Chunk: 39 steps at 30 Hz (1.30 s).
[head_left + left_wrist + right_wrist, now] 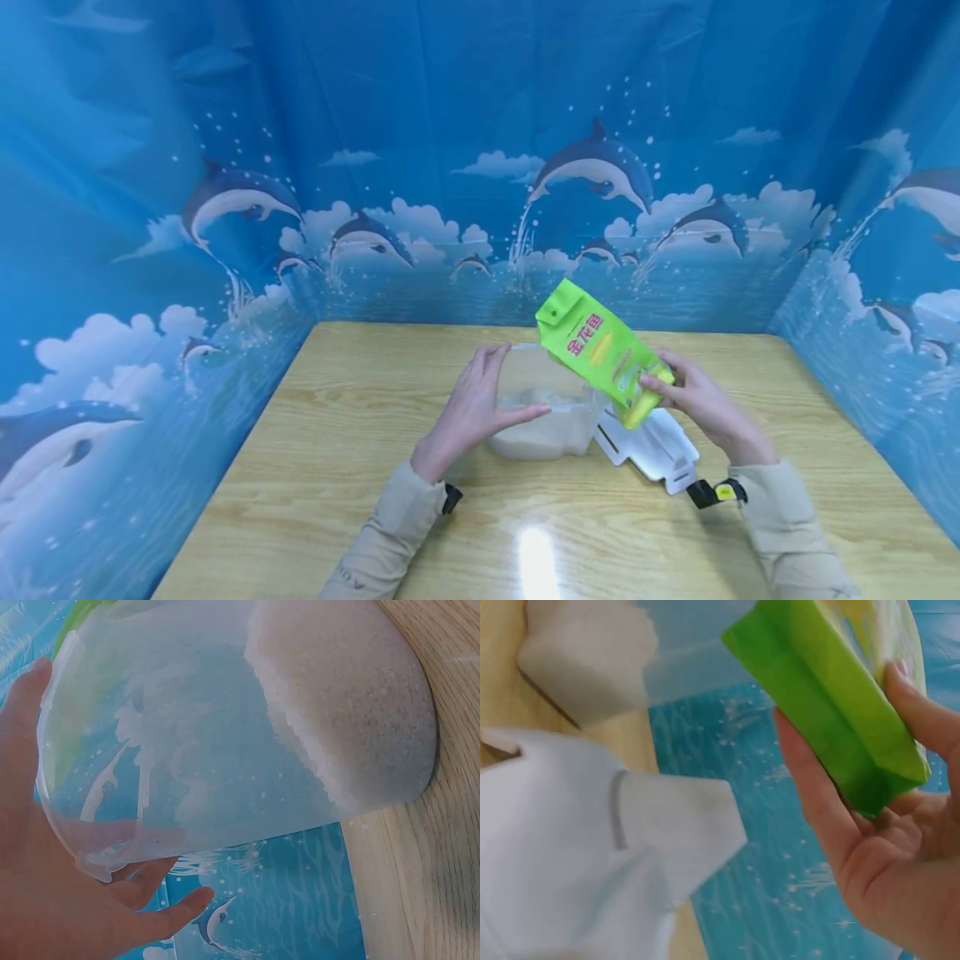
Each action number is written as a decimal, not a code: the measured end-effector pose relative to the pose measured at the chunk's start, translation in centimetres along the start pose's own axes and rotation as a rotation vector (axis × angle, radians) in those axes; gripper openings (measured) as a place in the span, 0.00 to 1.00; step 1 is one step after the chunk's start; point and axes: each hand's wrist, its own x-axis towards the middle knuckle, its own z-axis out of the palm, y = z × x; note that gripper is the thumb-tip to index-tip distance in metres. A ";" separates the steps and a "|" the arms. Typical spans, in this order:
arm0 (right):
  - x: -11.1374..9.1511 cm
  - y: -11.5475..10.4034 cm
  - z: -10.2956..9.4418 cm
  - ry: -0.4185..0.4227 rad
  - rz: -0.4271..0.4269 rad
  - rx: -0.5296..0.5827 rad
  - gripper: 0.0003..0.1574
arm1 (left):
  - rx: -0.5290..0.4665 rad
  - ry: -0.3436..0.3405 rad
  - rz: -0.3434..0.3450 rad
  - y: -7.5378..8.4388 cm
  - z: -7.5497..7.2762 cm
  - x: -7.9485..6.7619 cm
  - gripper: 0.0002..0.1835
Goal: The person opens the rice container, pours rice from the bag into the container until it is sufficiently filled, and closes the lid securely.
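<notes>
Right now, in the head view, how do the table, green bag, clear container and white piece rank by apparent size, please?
1. Table
2. Green bag and clear container: too alike to rank
3. White piece, partly hidden

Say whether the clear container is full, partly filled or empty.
Partly filled: pale grains lie low in the container, with clear wall above.

Your wood-grain table (360, 400) fills the lower frame, bearing a translucent rice container (543, 435) at lower centre, white plastic lid (654, 446) to its right.
</notes>
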 end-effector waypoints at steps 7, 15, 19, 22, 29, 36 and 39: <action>-0.2 0.8 0.7 0.057 0.016 0.098 0.43 | 0.008 0.017 0.018 0.0 0.1 0.1 0.58; -0.7 1.7 0.2 0.184 -0.018 0.221 0.15 | 0.016 0.017 0.025 -0.1 0.2 0.1 0.58; -0.8 2.1 -0.3 0.244 -0.027 0.306 0.10 | 0.006 0.008 0.008 0.0 0.1 0.1 0.59; -0.8 2.4 -0.6 0.279 -0.032 0.373 0.08 | -0.003 0.004 -0.002 0.0 0.2 0.1 0.59; -1.1 2.9 -1.2 0.335 -0.051 0.413 0.08 | -0.011 0.003 -0.006 -0.1 0.2 0.1 0.59; -1.6 3.2 -1.9 0.376 -0.038 0.458 0.08 | -0.011 0.002 -0.002 -0.1 0.2 0.1 0.59; -1.9 3.6 -2.4 0.379 -0.027 0.485 0.07 | -0.016 -0.006 -0.009 0.0 0.2 0.1 0.59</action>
